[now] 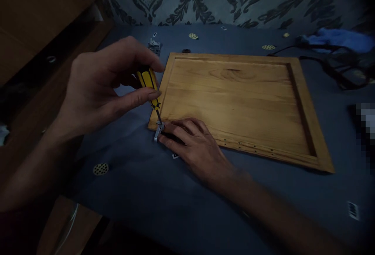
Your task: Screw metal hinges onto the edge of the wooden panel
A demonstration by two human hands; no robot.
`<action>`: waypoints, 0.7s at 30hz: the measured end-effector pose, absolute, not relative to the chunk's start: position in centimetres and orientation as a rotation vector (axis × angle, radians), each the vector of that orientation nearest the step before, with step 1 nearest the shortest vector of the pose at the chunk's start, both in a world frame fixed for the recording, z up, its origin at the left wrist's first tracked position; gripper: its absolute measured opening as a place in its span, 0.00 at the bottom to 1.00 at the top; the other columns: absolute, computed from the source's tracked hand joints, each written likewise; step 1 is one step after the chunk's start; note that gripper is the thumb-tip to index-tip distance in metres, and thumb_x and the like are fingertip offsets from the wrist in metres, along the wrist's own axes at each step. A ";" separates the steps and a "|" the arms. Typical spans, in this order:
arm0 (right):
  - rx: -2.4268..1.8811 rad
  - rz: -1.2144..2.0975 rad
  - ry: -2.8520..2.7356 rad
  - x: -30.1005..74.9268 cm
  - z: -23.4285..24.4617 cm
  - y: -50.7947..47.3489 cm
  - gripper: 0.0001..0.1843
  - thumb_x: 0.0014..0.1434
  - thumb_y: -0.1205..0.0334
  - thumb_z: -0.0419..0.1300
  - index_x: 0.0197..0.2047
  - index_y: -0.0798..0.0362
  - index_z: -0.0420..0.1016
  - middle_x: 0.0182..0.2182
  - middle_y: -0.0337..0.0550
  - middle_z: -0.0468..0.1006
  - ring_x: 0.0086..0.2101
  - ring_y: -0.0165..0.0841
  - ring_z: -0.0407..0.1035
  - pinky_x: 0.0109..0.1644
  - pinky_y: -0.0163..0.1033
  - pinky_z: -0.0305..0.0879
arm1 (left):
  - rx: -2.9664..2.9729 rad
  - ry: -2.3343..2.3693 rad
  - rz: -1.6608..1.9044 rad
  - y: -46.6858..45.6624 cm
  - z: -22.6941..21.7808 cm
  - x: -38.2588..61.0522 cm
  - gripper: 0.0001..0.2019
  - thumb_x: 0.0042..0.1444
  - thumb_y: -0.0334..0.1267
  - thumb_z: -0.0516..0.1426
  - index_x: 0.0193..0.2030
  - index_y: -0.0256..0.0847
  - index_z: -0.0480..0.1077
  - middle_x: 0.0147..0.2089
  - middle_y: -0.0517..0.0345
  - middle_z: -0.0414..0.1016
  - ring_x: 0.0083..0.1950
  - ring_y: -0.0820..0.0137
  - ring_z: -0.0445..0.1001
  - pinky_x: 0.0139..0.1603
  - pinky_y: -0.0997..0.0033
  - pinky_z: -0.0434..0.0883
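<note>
My left hand (108, 79) is closed around the yellow and black handle of a screwdriver (149, 85). The tool stands tilted, its tip down on a small metal hinge (159, 131) at the near left corner of a framed wooden panel (234, 102). Thumb and index finger of my right hand (195, 141) grip the hinge from the right, while the other fingers rest on the panel's near edge. Whether the tip sits in a screw is too small to tell. Several small dark holes run along the panel's near rail.
Behind the panel's far left corner lies another metal fitting (154, 46). Eyeglasses (336, 67) and a blue cloth (340, 40) are at the back right. A brown wooden cabinet (43, 20) borders the left side. Blue patterned fabric (131, 192) covers the surface.
</note>
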State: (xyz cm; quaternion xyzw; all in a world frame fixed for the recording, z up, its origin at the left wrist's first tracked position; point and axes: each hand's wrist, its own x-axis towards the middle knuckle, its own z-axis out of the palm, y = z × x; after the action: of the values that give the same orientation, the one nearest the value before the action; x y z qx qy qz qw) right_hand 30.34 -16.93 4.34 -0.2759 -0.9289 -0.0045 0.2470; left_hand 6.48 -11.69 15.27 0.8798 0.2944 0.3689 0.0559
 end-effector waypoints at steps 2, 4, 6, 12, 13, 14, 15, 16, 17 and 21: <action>-0.750 0.006 -2.532 30.4 4.3 -16.9 0.16 0.77 0.65 0.54 0.60 0.50 0.79 0.56 0.46 0.82 0.53 0.41 0.69 0.60 0.49 0.64 | 2.688 0.896 1.101 -11.6 15.2 6.6 0.21 0.59 0.45 0.71 0.55 0.37 0.77 0.47 0.56 0.80 0.43 0.67 0.83 0.41 0.58 0.85; -0.744 0.024 -2.537 30.4 4.3 -16.9 0.16 0.76 0.66 0.56 0.61 0.50 0.79 0.56 0.47 0.82 0.54 0.42 0.69 0.60 0.50 0.65 | 2.688 0.909 1.098 -11.6 15.1 6.8 0.19 0.61 0.45 0.69 0.55 0.38 0.76 0.47 0.58 0.80 0.43 0.67 0.83 0.41 0.58 0.85; -0.738 0.035 -2.543 30.4 4.4 -16.9 0.16 0.74 0.67 0.58 0.61 0.51 0.79 0.56 0.48 0.82 0.54 0.42 0.69 0.60 0.51 0.65 | 2.682 0.919 1.092 -11.8 15.1 7.0 0.17 0.63 0.44 0.68 0.55 0.39 0.76 0.46 0.59 0.79 0.43 0.68 0.82 0.40 0.58 0.85; -0.738 0.039 -2.532 30.3 4.4 -17.0 0.17 0.74 0.68 0.58 0.61 0.53 0.80 0.55 0.50 0.82 0.53 0.44 0.69 0.59 0.52 0.66 | 2.297 1.002 1.199 -12.3 14.8 7.6 0.16 0.55 0.39 0.73 0.49 0.44 0.81 0.43 0.57 0.81 0.42 0.63 0.84 0.42 0.63 0.84; -0.739 0.035 -2.533 30.3 4.4 -16.9 0.17 0.74 0.68 0.57 0.61 0.52 0.80 0.55 0.50 0.82 0.53 0.43 0.69 0.59 0.52 0.66 | 2.270 1.002 1.204 -12.4 14.8 7.6 0.16 0.55 0.38 0.73 0.49 0.45 0.81 0.43 0.57 0.82 0.42 0.63 0.84 0.42 0.64 0.84; -0.741 0.031 -2.536 30.3 4.4 -16.9 0.17 0.74 0.68 0.57 0.61 0.52 0.80 0.55 0.49 0.82 0.52 0.43 0.69 0.58 0.51 0.66 | 2.275 0.990 1.195 -12.4 14.8 7.6 0.15 0.56 0.37 0.73 0.50 0.46 0.81 0.44 0.57 0.82 0.42 0.63 0.84 0.42 0.65 0.83; -0.746 0.028 -2.541 30.3 4.3 -16.9 0.17 0.75 0.68 0.56 0.61 0.51 0.79 0.55 0.49 0.82 0.52 0.43 0.69 0.59 0.51 0.66 | 2.299 0.974 1.180 -12.4 14.8 7.6 0.15 0.57 0.37 0.72 0.51 0.47 0.81 0.44 0.57 0.82 0.42 0.63 0.84 0.41 0.66 0.82; -0.749 0.025 -2.545 30.3 4.4 -16.9 0.17 0.75 0.68 0.56 0.62 0.51 0.79 0.55 0.49 0.82 0.52 0.43 0.69 0.59 0.51 0.66 | 2.323 0.964 1.167 -12.4 14.8 7.6 0.14 0.59 0.37 0.71 0.52 0.47 0.81 0.45 0.57 0.82 0.42 0.64 0.83 0.41 0.66 0.81; -0.749 0.023 -2.549 30.3 4.4 -16.9 0.17 0.75 0.67 0.56 0.62 0.50 0.79 0.55 0.49 0.82 0.53 0.42 0.69 0.59 0.51 0.66 | 2.332 0.971 1.154 -12.4 14.8 7.6 0.14 0.59 0.37 0.70 0.52 0.48 0.81 0.46 0.56 0.82 0.41 0.64 0.83 0.41 0.67 0.81; -0.752 0.024 -2.548 30.4 4.5 -17.0 0.17 0.75 0.68 0.56 0.61 0.51 0.79 0.56 0.50 0.82 0.53 0.43 0.69 0.59 0.51 0.66 | 2.293 0.960 1.171 -12.2 14.8 7.6 0.14 0.56 0.37 0.72 0.50 0.46 0.82 0.45 0.56 0.82 0.38 0.65 0.81 0.38 0.67 0.79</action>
State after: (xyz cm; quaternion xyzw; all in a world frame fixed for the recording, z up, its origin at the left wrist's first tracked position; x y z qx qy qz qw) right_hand 30.44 -16.99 4.52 -0.2747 -0.9311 0.0086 0.2399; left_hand 7.56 -12.21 14.79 0.8183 0.3428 0.4180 0.1955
